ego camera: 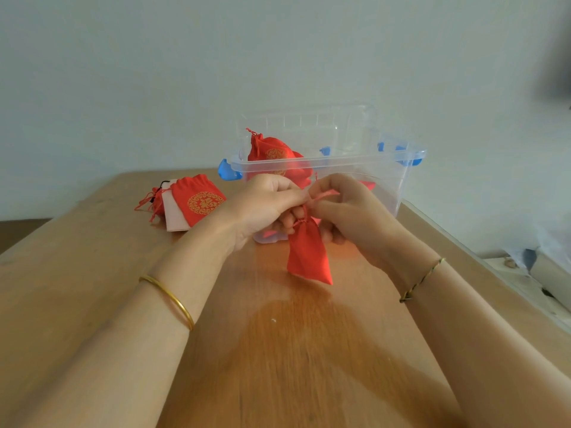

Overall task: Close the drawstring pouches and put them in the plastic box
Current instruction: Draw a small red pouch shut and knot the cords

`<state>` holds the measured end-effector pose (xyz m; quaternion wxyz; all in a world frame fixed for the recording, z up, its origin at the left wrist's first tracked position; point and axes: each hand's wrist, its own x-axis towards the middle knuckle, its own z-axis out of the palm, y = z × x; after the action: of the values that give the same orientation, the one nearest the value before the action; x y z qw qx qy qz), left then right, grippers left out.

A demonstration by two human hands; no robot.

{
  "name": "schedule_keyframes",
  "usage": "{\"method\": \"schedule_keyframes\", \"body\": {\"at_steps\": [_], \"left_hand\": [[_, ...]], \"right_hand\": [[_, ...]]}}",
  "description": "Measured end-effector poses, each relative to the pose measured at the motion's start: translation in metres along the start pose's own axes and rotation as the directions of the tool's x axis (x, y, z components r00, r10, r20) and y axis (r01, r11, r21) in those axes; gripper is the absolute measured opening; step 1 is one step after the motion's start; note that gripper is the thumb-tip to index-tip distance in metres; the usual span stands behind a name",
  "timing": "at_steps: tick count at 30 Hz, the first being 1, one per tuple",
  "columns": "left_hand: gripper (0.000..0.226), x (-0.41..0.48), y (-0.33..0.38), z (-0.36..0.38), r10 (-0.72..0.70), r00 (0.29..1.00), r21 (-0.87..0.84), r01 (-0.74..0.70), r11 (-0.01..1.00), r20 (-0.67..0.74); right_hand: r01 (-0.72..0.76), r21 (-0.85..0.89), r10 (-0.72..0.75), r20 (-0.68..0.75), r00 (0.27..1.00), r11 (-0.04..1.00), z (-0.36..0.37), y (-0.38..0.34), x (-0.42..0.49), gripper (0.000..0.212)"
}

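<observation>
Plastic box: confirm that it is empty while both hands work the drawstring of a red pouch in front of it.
Not empty: the head view shows the plastic box holding a gold-printed red pouch. The rest stands: left hand and right hand pinch the drawstring of the held pouch in front of it.

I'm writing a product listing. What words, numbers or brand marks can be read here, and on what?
No readable text anywhere.
Plastic box: no label visible.
Pouch inside it: gold round emblem, blurred, no characters legible.
Pouch lying left of it: same gold emblem, too blurred to read.
Held pouch: plain red side, no print visible.
</observation>
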<state>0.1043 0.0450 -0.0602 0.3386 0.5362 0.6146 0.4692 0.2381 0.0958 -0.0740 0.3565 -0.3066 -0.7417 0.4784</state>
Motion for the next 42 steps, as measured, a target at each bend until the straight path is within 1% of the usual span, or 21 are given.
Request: {"method": "schedule_keyframes", "body": {"at_steps": [3, 5, 7, 8, 11, 13, 16, 19, 21, 22, 23, 26, 28, 29, 30, 31, 33, 35, 37, 39, 42], "left_hand": [[0.016, -0.002, 0.001, 0.0, 0.029, 0.999, -0.01, -0.029, 1.0, -0.022], [0.015, -0.002, 0.001, -0.001, 0.032, 0.998, -0.021, -0.033, 0.999, -0.055], [0.013, -0.001, 0.0, -0.002, 0.024, 0.996, -0.033, -0.027, 0.999, -0.09], [0.013, -0.001, -0.001, -0.002, 0.015, 0.995, -0.041, -0.019, 0.999, -0.102], [0.014, 0.0, -0.001, 0.0, -0.016, 0.992, -0.055, 0.009, 0.998, -0.128], [0.014, -0.001, 0.0, 0.0, -0.017, 0.989, -0.057, 0.009, 0.998, -0.146], [0.014, -0.001, 0.0, 0.001, -0.008, 0.987, -0.056, -0.001, 0.998, -0.159], [0.015, -0.001, -0.001, 0.0, 0.006, 0.986, -0.05, -0.014, 0.999, -0.168], [0.013, -0.002, 0.001, -0.001, 0.031, 0.98, -0.034, -0.038, 0.999, -0.195], [0.012, -0.002, 0.002, -0.002, 0.05, 0.975, -0.028, -0.057, 0.998, -0.217], [0.01, -0.002, 0.003, -0.003, 0.071, 0.968, -0.025, -0.079, 0.997, -0.241], [0.008, -0.002, 0.005, -0.004, 0.149, 0.945, 0.034, -0.145, 0.989, -0.292], [0.008, 0.0, 0.005, -0.002, 0.226, 0.925, 0.128, -0.195, 0.972, -0.305], [0.009, 0.0, 0.005, 0.0, 0.254, 0.919, 0.157, -0.215, 0.964, -0.302], [0.011, 0.0, 0.004, 0.002, 0.268, 0.915, 0.174, -0.224, 0.959, -0.301], [0.012, 0.0, 0.004, 0.003, 0.273, 0.914, 0.184, -0.226, 0.957, -0.301], [0.013, -0.001, 0.005, 0.004, 0.288, 0.91, 0.221, -0.228, 0.948, -0.297], [0.014, -0.003, 0.008, 0.004, 0.348, 0.892, 0.304, -0.26, 0.917, -0.287], [0.014, -0.003, 0.01, 0.004, 0.401, 0.882, 0.385, -0.291, 0.876, -0.248], [0.012, -0.004, 0.008, 0.005, 0.408, 0.891, 0.456, -0.284, 0.843, -0.199], [0.008, -0.002, 0.003, 0.008, 0.41, 0.893, 0.539, -0.258, 0.802, -0.183]], "right_hand": [[0.019, 0.046, -0.018, -0.026, 0.999, 0.999, -0.001, 0.0, 0.001, 0.011], [0.026, 0.092, -0.022, -0.039, 0.999, 0.995, -0.002, -0.001, 0.002, 0.015], [0.048, 0.088, -0.044, -0.042, 0.998, 0.995, -0.002, 0.0, 0.001, 0.014], [0.079, 0.048, -0.076, -0.051, 0.996, 0.996, 0.0, 0.001, 0.001, 0.013], [0.222, -0.169, -0.24, -0.093, 0.966, 0.96, 0.003, 0.005, 0.003, 0.016], [0.271, -0.23, -0.299, -0.097, 0.949, 0.935, 0.005, 0.006, 0.004, 0.016], [0.311, -0.324, -0.359, -0.099, 0.928, 0.893, 0.005, 0.008, 0.004, 0.013], [0.321, -0.443, -0.4, -0.097, 0.911, 0.837, 0.006, 0.007, 0.003, 0.007], [0.325, -0.516, -0.422, -0.079, 0.903, 0.792, 0.006, 0.006, 0.003, 0.002], [0.319, -0.523, -0.418, -0.078, 0.905, 0.79, 0.005, 0.007, 0.003, 0.002], [0.304, -0.493, -0.393, -0.086, 0.916, 0.815, 0.005, 0.008, 0.003, 0.004], [0.201, -0.244, -0.233, -0.111, 0.966, 0.949, 0.004, 0.008, 0.003, 0.01], [0.113, -0.05, -0.118, -0.115, 0.986, 0.992, 0.004, 0.008, 0.003, 0.016], [0.064, 0.067, -0.057, -0.109, 0.992, 0.996, 0.004, 0.008, 0.003, 0.02], [0.018, 0.159, -0.003, -0.098, 0.995, 0.987, 0.003, 0.009, 0.003, 0.023], [-0.022, 0.21, 0.041, -0.085, 0.996, 0.977, 0.002, 0.01, 0.003, 0.025], [-0.095, 0.261, 0.114, -0.058, 0.992, 0.961, 0.0, 0.014, 0.003, 0.025], [-0.153, 0.331, 0.174, -0.032, 0.984, 0.931, 0.0, 0.016, 0.005, 0.022], [-0.184, 0.4, 0.206, -0.01, 0.979, 0.898, 0.0, 0.015, 0.005, 0.02], [-0.197, 0.455, 0.218, 0.006, 0.976, 0.869, -0.001, 0.015, 0.006, 0.019], [-0.21, 0.496, 0.222, 0.034, 0.974, 0.843, -0.002, 0.014, 0.007, 0.016]]}}
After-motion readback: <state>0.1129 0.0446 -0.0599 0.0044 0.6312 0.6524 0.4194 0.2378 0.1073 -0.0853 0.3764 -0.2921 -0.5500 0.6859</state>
